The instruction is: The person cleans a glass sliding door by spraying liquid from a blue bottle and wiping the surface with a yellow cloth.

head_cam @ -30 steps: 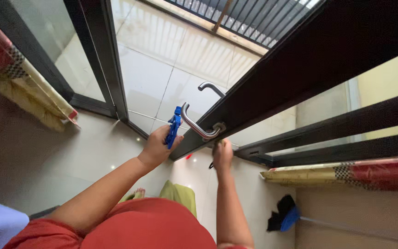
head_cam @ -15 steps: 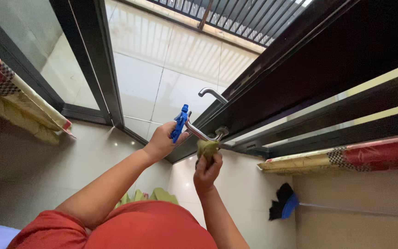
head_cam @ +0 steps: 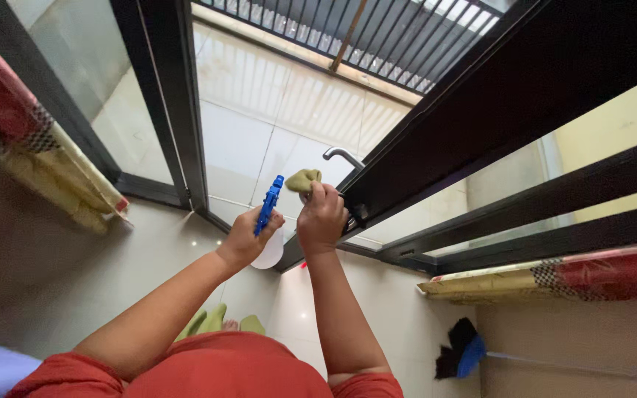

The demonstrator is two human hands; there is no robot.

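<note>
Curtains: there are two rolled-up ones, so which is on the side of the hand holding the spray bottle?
The left curtain, by the glass pane; the other curtain lies right, near the broom.

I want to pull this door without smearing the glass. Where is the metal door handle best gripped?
Grip the curved metal door handle on its free bar, coming from the open tiled side; it stands off the dark door frame, leaving finger room. The right hand covers the nearer handle.

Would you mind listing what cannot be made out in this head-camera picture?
- Inner door handle: almost wholly hidden behind the right hand and the olive cloth.
- Spray bottle: its white body is mostly covered by the left hand; how full it is cannot be told.
- Dark and blue thing on the floor: too small to identify.
</note>
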